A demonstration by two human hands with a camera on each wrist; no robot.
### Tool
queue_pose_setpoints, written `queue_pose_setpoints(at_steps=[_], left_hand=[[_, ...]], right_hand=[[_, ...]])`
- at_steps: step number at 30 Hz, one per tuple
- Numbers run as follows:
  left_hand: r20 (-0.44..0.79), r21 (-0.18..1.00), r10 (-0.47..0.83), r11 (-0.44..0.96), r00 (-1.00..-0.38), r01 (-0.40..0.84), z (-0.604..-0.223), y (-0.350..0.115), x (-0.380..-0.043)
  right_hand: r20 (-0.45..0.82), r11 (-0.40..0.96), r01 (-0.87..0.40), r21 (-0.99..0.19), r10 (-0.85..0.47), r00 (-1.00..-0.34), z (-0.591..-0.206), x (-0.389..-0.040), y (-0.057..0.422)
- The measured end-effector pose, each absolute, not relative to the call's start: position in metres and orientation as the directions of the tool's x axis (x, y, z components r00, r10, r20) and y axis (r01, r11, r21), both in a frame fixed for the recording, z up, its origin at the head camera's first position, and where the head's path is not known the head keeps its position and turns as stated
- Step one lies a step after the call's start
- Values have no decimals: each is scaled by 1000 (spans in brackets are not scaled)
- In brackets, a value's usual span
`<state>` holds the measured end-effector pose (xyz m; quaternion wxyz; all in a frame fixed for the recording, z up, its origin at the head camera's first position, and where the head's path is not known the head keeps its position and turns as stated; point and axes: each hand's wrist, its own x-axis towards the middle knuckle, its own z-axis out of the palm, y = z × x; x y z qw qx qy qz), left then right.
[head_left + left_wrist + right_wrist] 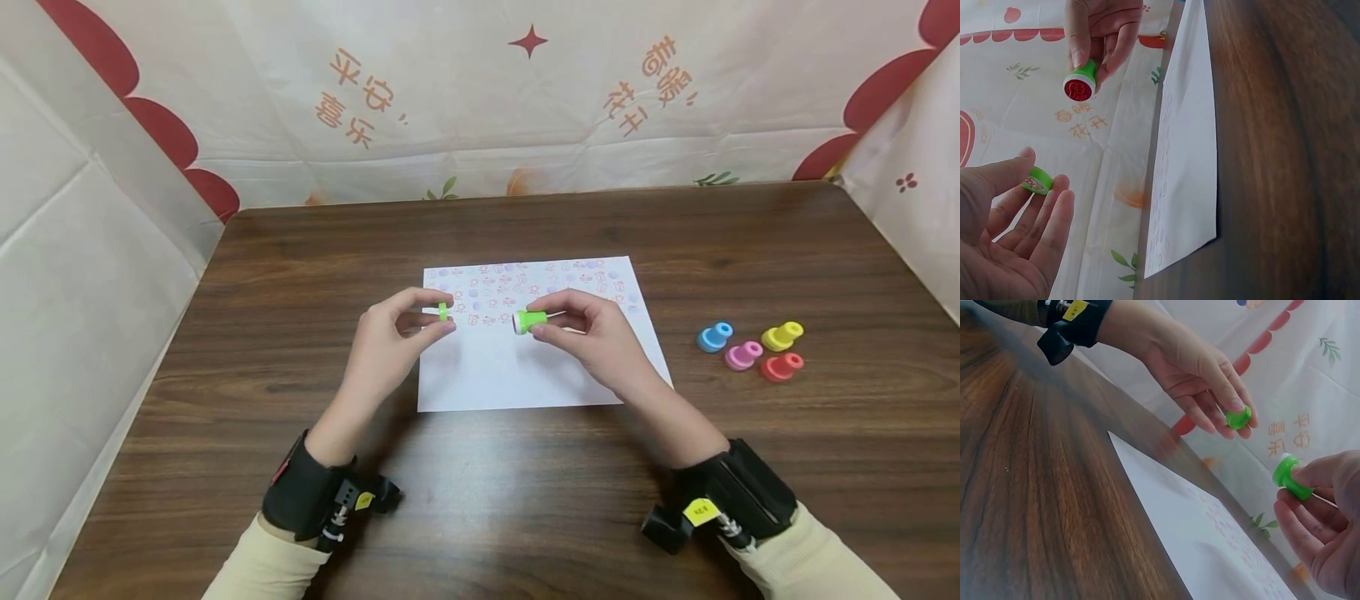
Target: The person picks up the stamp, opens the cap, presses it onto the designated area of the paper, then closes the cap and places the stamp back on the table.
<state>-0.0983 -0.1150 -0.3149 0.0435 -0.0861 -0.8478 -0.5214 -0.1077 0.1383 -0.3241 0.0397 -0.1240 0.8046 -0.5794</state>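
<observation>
My left hand (390, 333) pinches a small green stamp cap (443, 312) between thumb and fingers, over the left edge of the paper. A picture marks the cap's flat top (1036, 181) in the left wrist view. Opposite it, my right hand (588, 329) holds a green stamp (531, 322) by its narrow handle, turned sideways with its face toward the left hand. That face (1078, 89) is red with a raised design inside a white ring. Below both hands lies the white paper (517, 367), its upper half printed with rows of small red and purple stamp marks.
Right of the paper stand several capped stamps: a blue one (715, 337), a pink one (743, 356), a yellow one (782, 336) and a red one (782, 367). The brown wooden table (480, 492) ends at a printed cloth (480, 100) behind.
</observation>
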Motion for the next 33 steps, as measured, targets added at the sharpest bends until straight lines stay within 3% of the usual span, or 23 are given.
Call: queue_pose_setpoints(at_steps=[15, 27, 33], left_hand=[[164, 888, 87, 422, -983, 185, -315, -129, -94], [179, 889, 73, 415, -981, 193, -314, -136, -93], [187, 887, 60, 418, -980, 195, -314, -140, -93]], right_hand=[[7, 210, -74, -975, -307, -952, -321, -116, 121], [111, 227, -209, -951, -382, -918, -322, -129, 103], [141, 305, -276, -912, -399, -906, -324, -134, 92]])
